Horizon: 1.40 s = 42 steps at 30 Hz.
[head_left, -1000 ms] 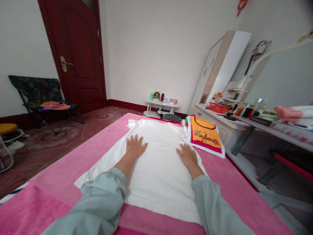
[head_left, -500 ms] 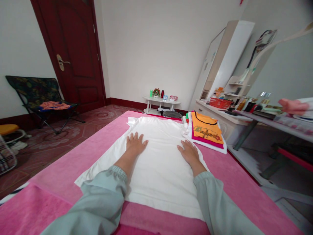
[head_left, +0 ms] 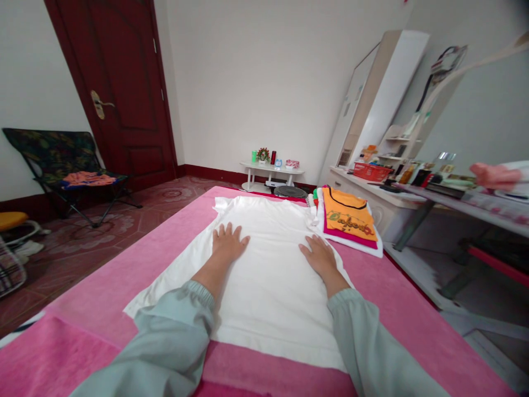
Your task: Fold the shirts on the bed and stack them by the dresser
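Note:
A white T-shirt point(head_left: 275, 281) lies spread out on the pink bed cover point(head_left: 161, 231), its hem toward me and its sleeves at the far end. My left hand point(head_left: 228, 243) rests flat on the left part of the shirt with the fingers spread. On the right part, near the side edge, my right hand point(head_left: 321, 256) also lies flat, fingers apart. Neither hand grips the cloth. Just beyond my right hand is a stack of folded clothes, with an orange shirt point(head_left: 347, 212) on top.
A low white table point(head_left: 273, 166) with small items stands by the far wall. To the right, a dressing table point(head_left: 397, 197) bears a red basket point(head_left: 372, 172) and bottles. At left are a folding chair point(head_left: 58, 154) with clothing on it and a dark red door point(head_left: 119, 88).
Both hands stay in nearly the same places on the shirt. The view has shifted slightly, so the door and chair appear a little farther left.

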Available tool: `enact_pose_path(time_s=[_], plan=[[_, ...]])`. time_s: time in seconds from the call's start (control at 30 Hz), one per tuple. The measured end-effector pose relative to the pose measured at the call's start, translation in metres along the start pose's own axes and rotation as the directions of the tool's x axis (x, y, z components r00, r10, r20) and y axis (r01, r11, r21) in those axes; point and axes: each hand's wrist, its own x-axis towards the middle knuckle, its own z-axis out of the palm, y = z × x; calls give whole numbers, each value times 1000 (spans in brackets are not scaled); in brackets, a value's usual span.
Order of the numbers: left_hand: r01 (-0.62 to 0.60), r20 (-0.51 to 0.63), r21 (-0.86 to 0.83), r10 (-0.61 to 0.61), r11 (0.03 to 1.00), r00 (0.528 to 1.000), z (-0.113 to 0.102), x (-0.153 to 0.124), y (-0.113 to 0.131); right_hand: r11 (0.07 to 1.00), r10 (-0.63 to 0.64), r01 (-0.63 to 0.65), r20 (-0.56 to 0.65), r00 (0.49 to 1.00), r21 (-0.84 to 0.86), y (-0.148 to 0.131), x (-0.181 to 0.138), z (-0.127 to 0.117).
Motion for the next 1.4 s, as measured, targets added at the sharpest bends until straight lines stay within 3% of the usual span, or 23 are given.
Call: enact_pose_path(time_s=[1.4], plan=[[8,7,1,-8,1000,1000,0,1,0,999,-8,9,-37,999,32,2,2,3]])
